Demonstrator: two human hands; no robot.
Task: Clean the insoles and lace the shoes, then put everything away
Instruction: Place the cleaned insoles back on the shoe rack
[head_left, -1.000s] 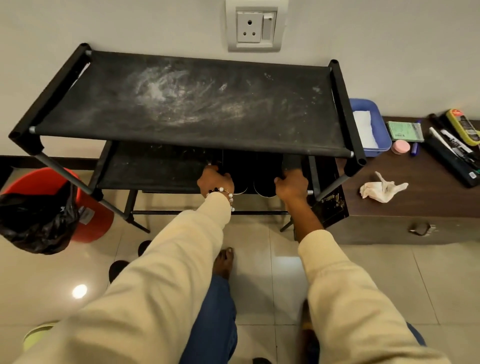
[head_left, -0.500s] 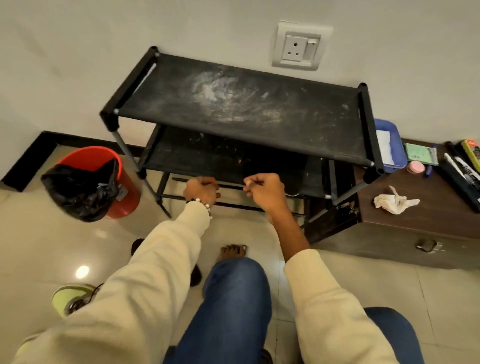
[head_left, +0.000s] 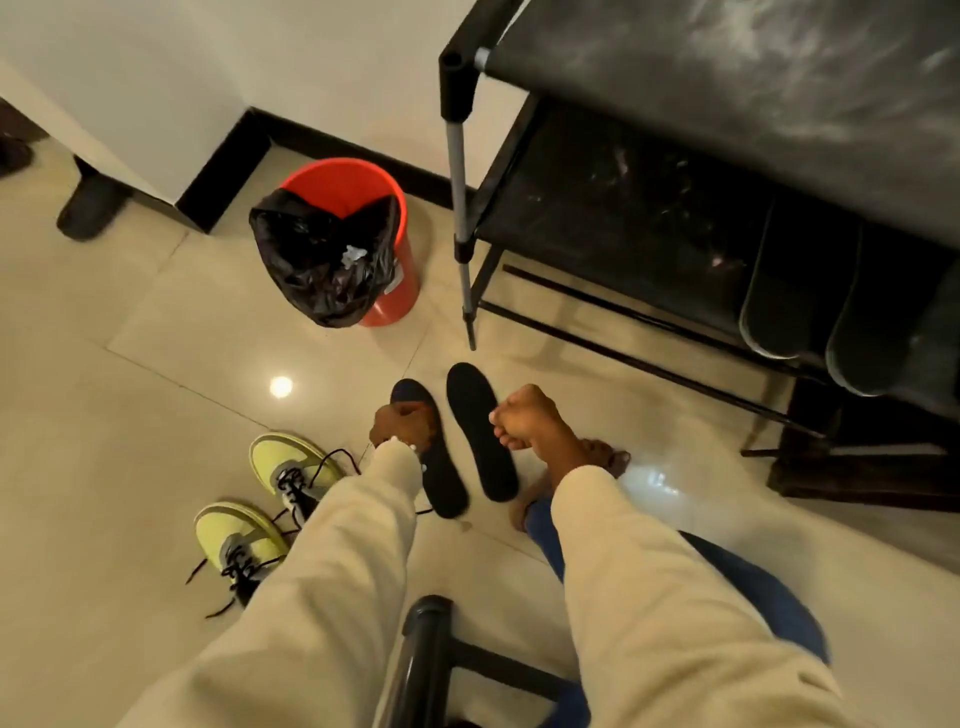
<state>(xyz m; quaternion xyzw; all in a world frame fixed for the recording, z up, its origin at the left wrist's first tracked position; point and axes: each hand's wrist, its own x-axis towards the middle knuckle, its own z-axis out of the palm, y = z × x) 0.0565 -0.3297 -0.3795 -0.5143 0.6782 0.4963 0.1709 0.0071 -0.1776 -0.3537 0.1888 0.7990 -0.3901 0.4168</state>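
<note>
Two dark insoles lie side by side on the glossy tiled floor (head_left: 156, 374) in front of the seated person, toes pointing away. The left hand (head_left: 400, 423) is curled over the near-left insole (head_left: 441, 467) around its forefoot, apparently pinching its edge, though the knuckles hide the fingertips and the grip cannot be confirmed. The right hand (head_left: 524, 415) hangs just beside the other insole (head_left: 480, 431), fingers loosely bent and holding nothing, their tips close to or brushing its outer edge. Both insoles look thin, light and flexible, with a matte foam or fabric face; each should droop if lifted by one end, so a pinch at the narrow waist or a hold near the heel would likely keep it flatter and easier to steer into a shoe. To the left stand two yellow-green sneakers (head_left: 260, 499) with grey panels and loose black laces (head_left: 332, 460) trailing on the tile; the laces are limp cord and will likely need gathering. A red bin (head_left: 392, 291) lined with a crinkled black bag sits behind, and a black shoe rack (head_left: 675, 182) with dusty fabric shelves and metal tube legs stands at right, with two more dark insole-like pieces leaning on its lower shelf.
</note>
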